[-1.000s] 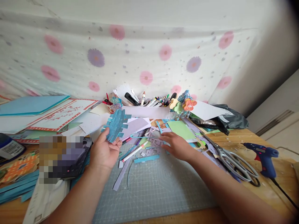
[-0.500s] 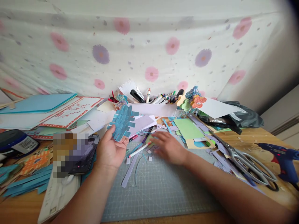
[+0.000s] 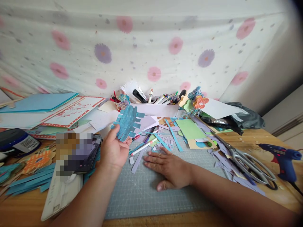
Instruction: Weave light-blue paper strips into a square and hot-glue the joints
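Observation:
Raised over the left part of the cutting mat (image 3: 132, 195), my left hand (image 3: 115, 149) grips a piece of woven blue paper strips (image 3: 128, 123) between thumb and fingers. Loose strip ends stick out along its edges. My right hand (image 3: 169, 168) lies palm down on the mat with its fingers stretched out. Just beyond its fingertips are a white marker (image 3: 144, 147) with a red end, a purple paper strip (image 3: 138, 161) and many small paper scraps (image 3: 165, 135). A longer blue strip (image 3: 174, 135) lies behind that hand.
Large scissors (image 3: 246, 160) and a blue glue gun (image 3: 281, 154) lie at right. Green paper (image 3: 191, 128) rests behind the mat. A pen holder (image 3: 156, 109) stands at the back. Left are blue strips (image 3: 30, 181), a dark jar (image 3: 17, 142) and stacked boards (image 3: 38, 102).
My right hand has come down nearer and flattened on the mat, sweeping small scraps back toward the pile. My left hand still holds the woven paper, shifted slightly right.

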